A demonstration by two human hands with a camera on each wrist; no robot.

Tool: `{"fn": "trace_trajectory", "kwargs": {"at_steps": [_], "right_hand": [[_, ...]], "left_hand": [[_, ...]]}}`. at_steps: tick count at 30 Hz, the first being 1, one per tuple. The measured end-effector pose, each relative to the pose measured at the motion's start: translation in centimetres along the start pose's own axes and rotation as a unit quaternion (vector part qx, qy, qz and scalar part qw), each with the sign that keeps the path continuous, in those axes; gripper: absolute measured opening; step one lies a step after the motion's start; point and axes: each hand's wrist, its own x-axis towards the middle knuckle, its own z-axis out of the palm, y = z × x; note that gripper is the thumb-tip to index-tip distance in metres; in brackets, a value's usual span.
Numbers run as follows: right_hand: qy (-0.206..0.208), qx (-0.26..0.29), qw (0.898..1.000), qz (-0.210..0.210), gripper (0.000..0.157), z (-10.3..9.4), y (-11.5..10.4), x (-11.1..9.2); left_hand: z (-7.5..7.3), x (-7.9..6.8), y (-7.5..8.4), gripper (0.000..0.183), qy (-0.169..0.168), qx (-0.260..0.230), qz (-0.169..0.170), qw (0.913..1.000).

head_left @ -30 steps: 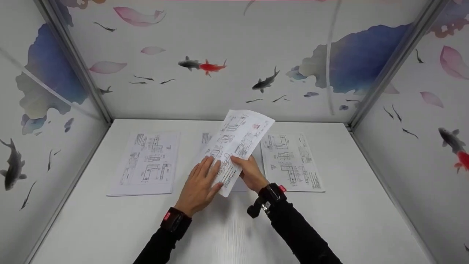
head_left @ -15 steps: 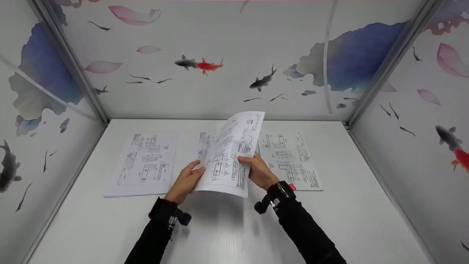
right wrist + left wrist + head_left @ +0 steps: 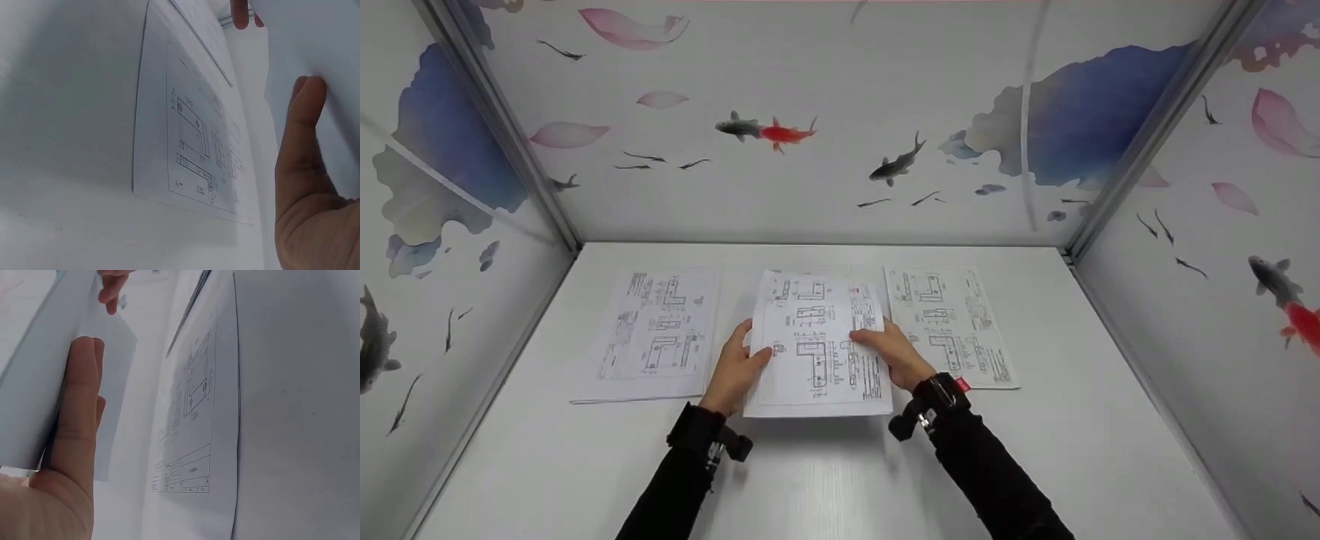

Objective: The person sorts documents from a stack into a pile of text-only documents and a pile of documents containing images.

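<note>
Both hands hold white paper sheets (image 3: 817, 352) printed with technical drawings, raised over the middle of the table. My left hand (image 3: 737, 371) grips the left edge, its thumb on the printed face and its fingers behind. On the right edge my right hand (image 3: 898, 356) does the same, thumb on top. In the left wrist view the left hand (image 3: 76, 422) lies against the sheets' blank underside (image 3: 50, 377). The right wrist view shows the right hand (image 3: 306, 180) at the underside (image 3: 315, 50) too. Much of what lies beneath the sheets is hidden in the head view.
A stack of drawing sheets (image 3: 660, 337) lies on the white table (image 3: 1035, 465) at the left. Another drawing stack (image 3: 956, 330) lies at the right. Patterned panels (image 3: 825, 187) with fish and petals stand behind and along both sides.
The held sheets have turned from a slant to nearly straight and come down and nearer. My left hand has gone from lying flat on them to gripping their left edge; the right keeps its grip.
</note>
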Motion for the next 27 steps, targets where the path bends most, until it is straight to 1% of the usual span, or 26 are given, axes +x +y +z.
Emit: {"fn": "trace_trajectory", "kwargs": {"at_steps": [2,4,6,9,11,13,15,17,19,21,22,24,26,27], "right_hand": [[0.018,0.007,1.0,0.012,0.04,-0.1,0.3,0.1],[0.025,0.014,1.0,0.01,0.044,-0.2,0.4,0.2],[0.017,0.02,1.0,-0.008,0.049,-0.3,0.4,0.3],[0.009,0.023,0.999,-0.048,0.054,-0.4,0.2,0.4],[0.015,0.033,0.997,-0.072,0.051,-0.4,-0.1,0.4],[0.034,0.038,0.994,-0.094,0.045,-0.2,-0.3,0.4],[0.06,0.025,0.992,-0.112,0.039,0.1,-0.6,0.3],[0.081,-0.007,0.989,-0.126,0.036,0.4,-0.7,0.2],[0.089,-0.04,0.985,-0.139,0.037,0.7,-0.8,0.2],[0.088,-0.054,0.983,-0.153,0.038,0.9,-0.8,0.2],[0.085,-0.05,0.982,-0.159,0.038,1.0,-0.8,0.2],[0.081,-0.025,0.982,-0.168,0.039,1.0,-0.8,0.3],[0.086,0.009,0.982,-0.167,0.038,1.0,-0.9,0.4],[0.091,0.024,0.982,-0.163,0.037,0.9,-0.9,0.5]], "left_hand": [[0.0,-0.2,0.1,0.068,-0.003,-0.003,0.006,1.0],[-0.2,-0.2,0.2,0.071,-0.011,-0.032,0.021,0.9992],[-0.4,-0.3,0.3,0.074,-0.026,-0.069,0.04,0.9965],[-0.9,-0.4,0.3,0.077,-0.055,-0.117,0.075,0.9887],[-1.2,-0.6,0.3,0.076,-0.075,-0.133,0.09,0.9842],[-1.3,-0.6,0.4,0.073,-0.084,-0.133,0.098,0.9827],[-1.1,-0.6,0.5,0.07,-0.081,-0.12,0.099,0.9845],[-0.9,-0.6,0.7,0.068,-0.069,-0.094,0.097,0.9885],[-0.5,-0.6,0.9,0.069,-0.05,-0.058,0.101,0.9919],[-0.1,-0.7,1.1,0.069,-0.034,-0.024,0.111,0.9929],[0.1,-0.7,1.2,0.069,-0.029,-0.006,0.116,0.9928],[0.4,-0.7,1.3,0.068,-0.024,0.028,0.128,0.9912],[0.5,-0.7,1.2,0.065,-0.023,0.062,0.132,0.989],[0.5,-0.7,1.0,0.062,-0.02,0.086,0.138,0.9865]]}}
